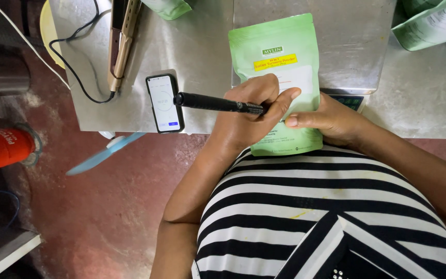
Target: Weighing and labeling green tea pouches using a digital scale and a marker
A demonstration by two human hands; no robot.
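**Q:** What did each hand have?

**A:** My left hand was clenched around a black pen, barrel pointing out to the left, tip down on the pale label of a green pouch. My right hand lay flat on the pouch's lower right edge, fingers pressed down on it, gripping nothing.

**Q:** Containers and contents?

**A:** The pouch was sealed and opaque; I could not tell what was inside. It lay flat under both hands, its bottom edge hanging just over the near edge of the table. More green pouches sat at the far right, another at the top edge, also closed.

**Q:** Surroundings?

**A:** The pouch rested on a steel scale platform set on a metal table. Just left of the pen lay a phone, screen lit. Farther left lay a flat heat-sealing iron with a black cord. Below the table: reddish floor, a red cylinder at far left, a light blue blade-shaped thing, blurred.
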